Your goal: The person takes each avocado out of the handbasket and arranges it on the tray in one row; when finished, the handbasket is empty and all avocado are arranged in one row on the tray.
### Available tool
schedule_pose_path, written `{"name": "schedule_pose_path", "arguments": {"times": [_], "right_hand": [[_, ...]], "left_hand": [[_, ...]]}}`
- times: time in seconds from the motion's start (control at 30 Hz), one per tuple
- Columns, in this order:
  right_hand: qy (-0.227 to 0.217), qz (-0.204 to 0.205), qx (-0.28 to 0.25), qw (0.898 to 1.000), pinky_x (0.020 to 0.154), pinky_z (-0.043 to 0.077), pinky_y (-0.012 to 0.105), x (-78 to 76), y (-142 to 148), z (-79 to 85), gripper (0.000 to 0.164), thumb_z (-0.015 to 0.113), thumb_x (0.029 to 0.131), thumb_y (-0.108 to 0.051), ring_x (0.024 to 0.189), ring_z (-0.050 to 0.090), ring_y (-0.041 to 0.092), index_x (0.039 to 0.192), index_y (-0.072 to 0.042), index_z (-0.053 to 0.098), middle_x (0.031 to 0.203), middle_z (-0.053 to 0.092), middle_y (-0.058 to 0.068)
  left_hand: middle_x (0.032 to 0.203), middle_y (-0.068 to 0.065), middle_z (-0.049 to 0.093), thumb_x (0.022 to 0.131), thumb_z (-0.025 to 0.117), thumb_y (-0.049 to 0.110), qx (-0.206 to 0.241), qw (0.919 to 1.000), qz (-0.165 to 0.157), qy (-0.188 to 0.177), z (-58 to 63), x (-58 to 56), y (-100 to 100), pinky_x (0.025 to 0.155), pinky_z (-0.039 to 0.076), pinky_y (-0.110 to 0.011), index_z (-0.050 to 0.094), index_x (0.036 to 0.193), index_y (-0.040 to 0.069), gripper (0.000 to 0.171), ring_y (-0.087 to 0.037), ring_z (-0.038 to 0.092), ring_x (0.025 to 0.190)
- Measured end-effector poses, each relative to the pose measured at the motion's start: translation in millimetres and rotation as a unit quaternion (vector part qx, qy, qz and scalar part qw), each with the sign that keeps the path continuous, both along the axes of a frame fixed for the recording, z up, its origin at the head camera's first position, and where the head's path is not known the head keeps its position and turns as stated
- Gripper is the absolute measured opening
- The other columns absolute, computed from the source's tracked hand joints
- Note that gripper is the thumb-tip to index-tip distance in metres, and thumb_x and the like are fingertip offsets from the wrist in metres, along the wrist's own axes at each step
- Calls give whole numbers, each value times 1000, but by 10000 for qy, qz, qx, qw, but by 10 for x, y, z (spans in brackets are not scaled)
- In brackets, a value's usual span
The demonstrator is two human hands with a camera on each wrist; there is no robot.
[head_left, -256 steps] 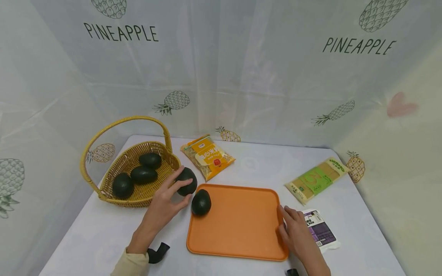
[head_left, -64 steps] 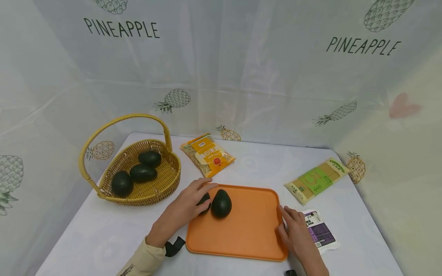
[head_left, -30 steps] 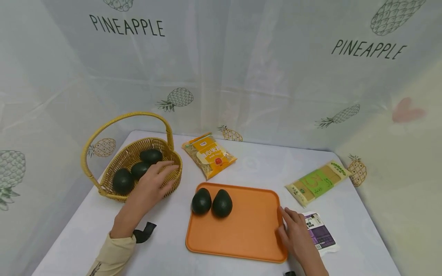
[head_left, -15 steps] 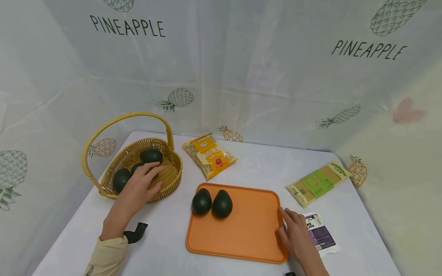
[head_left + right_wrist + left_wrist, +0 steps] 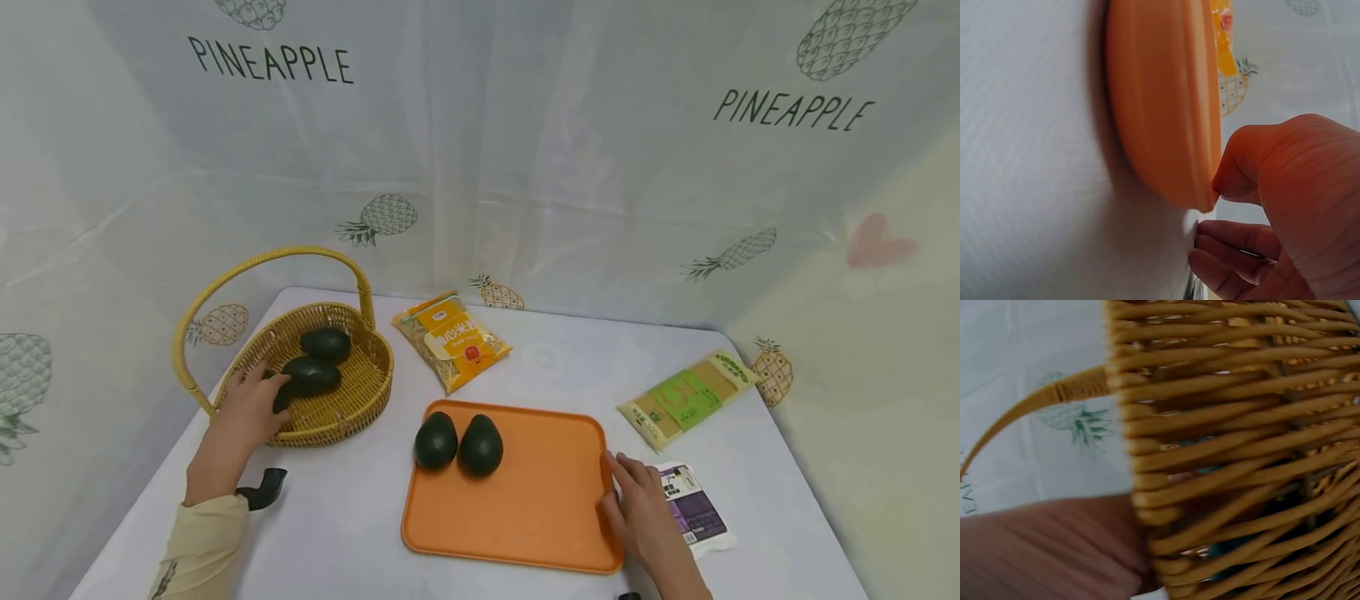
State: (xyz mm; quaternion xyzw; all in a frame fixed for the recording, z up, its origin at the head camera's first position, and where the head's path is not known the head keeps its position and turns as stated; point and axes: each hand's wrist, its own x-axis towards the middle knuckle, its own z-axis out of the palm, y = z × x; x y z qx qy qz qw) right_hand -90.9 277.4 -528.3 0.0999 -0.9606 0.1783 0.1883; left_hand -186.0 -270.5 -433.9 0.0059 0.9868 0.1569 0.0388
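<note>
— Who holds what at the left of the frame?

— A person's left hand reaches into a wicker basket, fingers curved around a dark avocado (mostly hidden beneath them) near two more avocados

— And lower right?

— The right hand, fingers relaxed and apart, touches the rim of an orange tray at lower centre, where a pair of avocados stands side by side

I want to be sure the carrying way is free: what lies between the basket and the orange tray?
Only bare white tabletop lies between the basket and the orange tray; the head view shows it. The yellow packet lies farther back.
</note>
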Motion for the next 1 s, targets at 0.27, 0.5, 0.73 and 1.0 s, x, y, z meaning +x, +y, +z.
{"name": "schedule_pose_path", "arguments": {"times": [0.27, 0.5, 0.73, 1.0], "right_hand": [[35, 13, 1, 10000, 90, 54, 57, 3, -13, 1, 54, 75, 82, 3, 109, 61, 39, 135, 3, 70, 129, 70, 27], [103, 33, -46, 9999, 89, 55, 58, -10, -13, -7, 54, 75, 81, 4, 109, 62, 40, 136, 3, 71, 129, 70, 27], [-2, -19, -37, 10000, 90, 55, 58, -13, -6, 6, 55, 75, 82, 3, 110, 61, 40, 136, 2, 70, 130, 70, 27], [-115, -33, -35, 9999, 92, 56, 59, -6, 2, 9, 54, 75, 83, 3, 112, 62, 40, 138, 2, 69, 131, 69, 27]], "left_hand": [[158, -53, 24, 86, 83, 0, -2, 9992, 136, -371, -25, -70, -56, 105, 38, -85, 50, 146, -17, 70, -79, 23, 138], [150, -52, 34, 91, 80, 2, 203, 9983, 355, -407, -58, -89, -31, 93, 47, -83, 45, 153, -12, 72, -76, 35, 129], [134, -50, 42, 90, 82, 5, 540, 9982, 236, -109, -110, -93, -44, 103, 48, -76, 48, 147, -17, 70, -63, 46, 126], [148, -49, 34, 86, 83, -1, 523, 9981, 327, -52, -119, -61, -14, 105, 45, -79, 46, 151, -14, 76, -68, 43, 132]]}}
